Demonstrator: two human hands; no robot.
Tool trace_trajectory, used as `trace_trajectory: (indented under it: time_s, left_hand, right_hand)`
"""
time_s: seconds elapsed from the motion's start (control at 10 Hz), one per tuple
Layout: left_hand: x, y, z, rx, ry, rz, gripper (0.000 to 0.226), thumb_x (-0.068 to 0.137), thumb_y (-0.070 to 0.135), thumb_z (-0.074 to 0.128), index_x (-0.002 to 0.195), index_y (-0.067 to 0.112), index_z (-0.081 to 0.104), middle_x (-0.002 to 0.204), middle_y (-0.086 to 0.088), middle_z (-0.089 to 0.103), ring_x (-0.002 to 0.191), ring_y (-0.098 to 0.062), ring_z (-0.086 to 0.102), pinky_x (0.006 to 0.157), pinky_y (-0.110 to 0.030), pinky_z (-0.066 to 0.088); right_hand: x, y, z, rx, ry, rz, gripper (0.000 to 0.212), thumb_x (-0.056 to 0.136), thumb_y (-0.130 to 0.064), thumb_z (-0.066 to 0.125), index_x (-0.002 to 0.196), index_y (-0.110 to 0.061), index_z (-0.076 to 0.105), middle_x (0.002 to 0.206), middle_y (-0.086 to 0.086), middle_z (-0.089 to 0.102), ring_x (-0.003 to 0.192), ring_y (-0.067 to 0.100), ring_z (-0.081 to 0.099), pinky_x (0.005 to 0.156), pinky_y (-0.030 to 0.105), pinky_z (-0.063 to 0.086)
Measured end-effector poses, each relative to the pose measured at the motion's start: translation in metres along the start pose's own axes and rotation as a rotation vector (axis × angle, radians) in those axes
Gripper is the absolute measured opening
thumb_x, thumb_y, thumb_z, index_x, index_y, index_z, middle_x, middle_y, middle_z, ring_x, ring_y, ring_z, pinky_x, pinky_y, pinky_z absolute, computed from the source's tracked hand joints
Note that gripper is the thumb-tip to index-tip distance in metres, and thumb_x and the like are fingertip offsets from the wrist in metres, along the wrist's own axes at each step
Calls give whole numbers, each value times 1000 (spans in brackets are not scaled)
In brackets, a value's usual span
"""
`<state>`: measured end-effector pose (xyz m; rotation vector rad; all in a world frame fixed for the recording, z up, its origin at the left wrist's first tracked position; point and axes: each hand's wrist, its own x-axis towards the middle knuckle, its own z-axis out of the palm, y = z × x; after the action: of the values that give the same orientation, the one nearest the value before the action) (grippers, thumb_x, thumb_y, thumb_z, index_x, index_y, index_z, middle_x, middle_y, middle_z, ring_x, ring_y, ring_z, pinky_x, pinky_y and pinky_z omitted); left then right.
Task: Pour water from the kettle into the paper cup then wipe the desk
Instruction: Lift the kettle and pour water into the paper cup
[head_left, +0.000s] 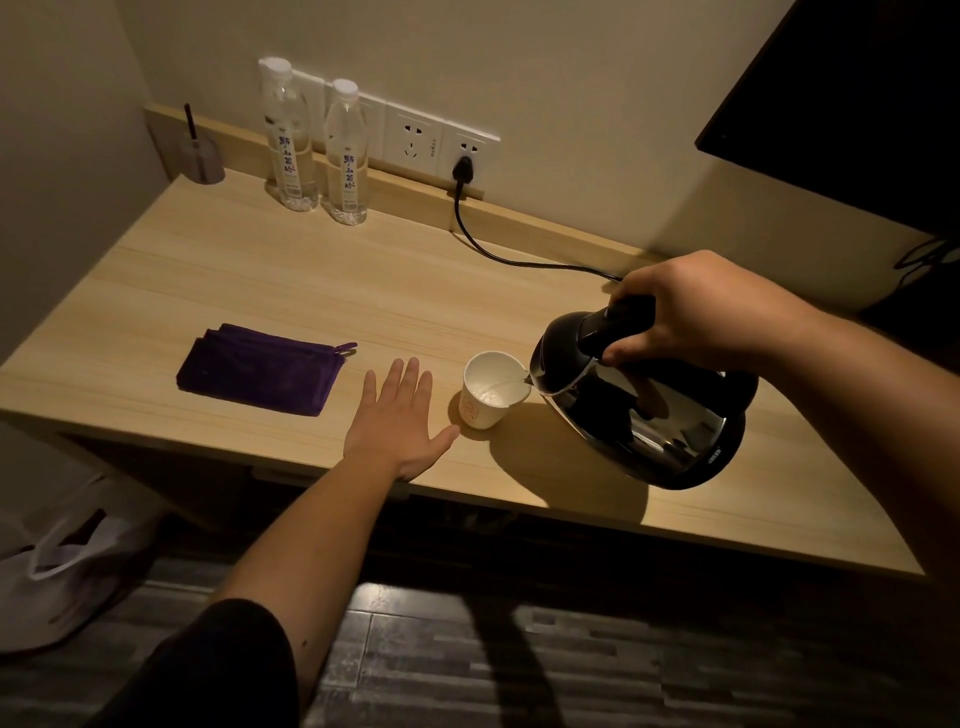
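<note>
My right hand (691, 312) grips the black handle of a shiny steel kettle (649, 410), which is tilted to the left above the wooden desk (234, 270). A thin stream of water runs from its spout into a white paper cup (488, 389) standing upright on the desk; the cup holds some water. My left hand (397, 421) lies flat and open on the desk just left of the cup, thumb close to its base. A folded purple cloth (260, 366) lies farther left.
Two clear water bottles (317, 145) stand at the back by the wall sockets (441, 145). A black power cord (498, 249) runs from a plug across the desk towards the kettle. A small grey holder (200, 158) sits in the back left corner. A white plastic bag (72, 551) lies on the floor.
</note>
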<state>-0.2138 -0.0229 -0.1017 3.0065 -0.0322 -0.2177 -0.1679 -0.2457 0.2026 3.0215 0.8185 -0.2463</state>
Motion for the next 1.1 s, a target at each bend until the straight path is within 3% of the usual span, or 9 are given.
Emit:
trace_trajectory:
  time_s: [0.1, 0.4, 1.1]
  left_hand:
    - [0, 0, 0, -2, -1, 0, 94, 81, 76, -2, 153, 16, -5, 160, -8, -15, 145, -25, -21, 114, -52, -15]
    - [-1, 0, -1, -9, -4, 4, 94, 81, 76, -2, 153, 16, -5, 160, -9, -15, 145, -25, -22, 115, -52, -13]
    - [-3, 0, -6, -4, -17, 10, 94, 82, 76, -2, 153, 15, -6, 160, -10, -16, 145, -26, -20, 116, -53, -9]
  right_hand:
    - [1, 0, 0, -10, -8, 4, 46, 73, -42, 76, 111, -19, 66, 90, 2, 64, 80, 21, 60, 60, 23, 46]
    - [3, -5, -3, -54, -43, -12, 53, 74, -41, 74, 119, -15, 62, 103, 9, 67, 89, 26, 61, 77, 36, 55]
    - [9, -5, -3, -86, -67, 2, 54, 74, -42, 75, 120, -17, 62, 105, 7, 67, 89, 24, 61, 76, 34, 54]
